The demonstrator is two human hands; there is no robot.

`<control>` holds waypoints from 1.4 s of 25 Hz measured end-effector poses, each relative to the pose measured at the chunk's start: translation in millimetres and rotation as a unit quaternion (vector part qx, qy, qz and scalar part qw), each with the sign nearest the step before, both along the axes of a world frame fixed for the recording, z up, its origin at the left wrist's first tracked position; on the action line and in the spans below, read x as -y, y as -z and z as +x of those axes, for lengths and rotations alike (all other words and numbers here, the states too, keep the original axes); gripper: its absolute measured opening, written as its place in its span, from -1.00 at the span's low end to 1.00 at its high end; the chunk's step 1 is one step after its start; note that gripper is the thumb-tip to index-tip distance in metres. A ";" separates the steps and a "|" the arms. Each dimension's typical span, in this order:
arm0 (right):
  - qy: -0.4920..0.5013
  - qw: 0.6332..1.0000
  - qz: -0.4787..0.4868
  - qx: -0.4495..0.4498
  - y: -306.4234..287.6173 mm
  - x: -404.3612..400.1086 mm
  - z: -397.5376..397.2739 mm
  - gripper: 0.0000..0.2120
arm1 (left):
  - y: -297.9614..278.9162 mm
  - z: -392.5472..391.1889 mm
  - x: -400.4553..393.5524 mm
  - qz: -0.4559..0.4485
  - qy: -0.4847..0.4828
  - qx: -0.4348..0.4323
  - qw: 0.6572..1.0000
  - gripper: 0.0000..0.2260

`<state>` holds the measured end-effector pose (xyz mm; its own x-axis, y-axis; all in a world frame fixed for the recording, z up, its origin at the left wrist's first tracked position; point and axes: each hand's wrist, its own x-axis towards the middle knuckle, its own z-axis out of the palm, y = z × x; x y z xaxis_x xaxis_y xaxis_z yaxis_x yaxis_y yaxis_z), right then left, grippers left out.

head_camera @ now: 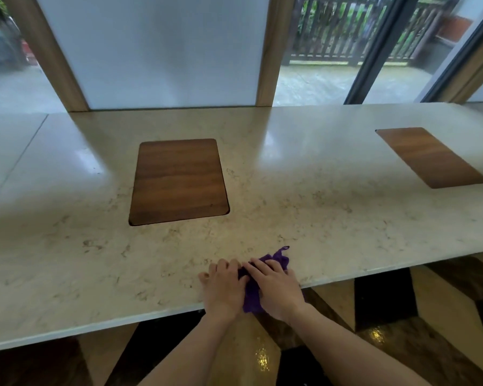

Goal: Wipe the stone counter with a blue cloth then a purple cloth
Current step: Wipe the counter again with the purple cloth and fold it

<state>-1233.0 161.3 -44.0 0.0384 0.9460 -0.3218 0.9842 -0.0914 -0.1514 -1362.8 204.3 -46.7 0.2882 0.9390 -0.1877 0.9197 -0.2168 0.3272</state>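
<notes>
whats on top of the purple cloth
Both hands: the left hand and right hand press down on the purple cloth at the stone counter's near edge. They hide its middle.

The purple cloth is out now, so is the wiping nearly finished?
Probably well along. No blue cloth is in view, so that pass looks over. Right now both hands, left hand and right hand, press the purple cloth at the near edge of the stone counter. Still left, it seems: the stretch around the two wooden insets.
</notes>
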 end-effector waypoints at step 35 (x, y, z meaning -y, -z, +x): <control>0.534 0.682 0.456 -0.203 -270.2 451.0 394.1 -0.78 | -260.5 465.8 269.3 -0.119 0.405 0.449 0.788 -0.74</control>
<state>-838.9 -289.7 226.2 0.9454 0.2621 0.1935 0.2904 -0.4087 -0.8653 -897.0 -65.0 213.9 0.8911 0.3486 0.2906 -0.1143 -0.4473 0.8871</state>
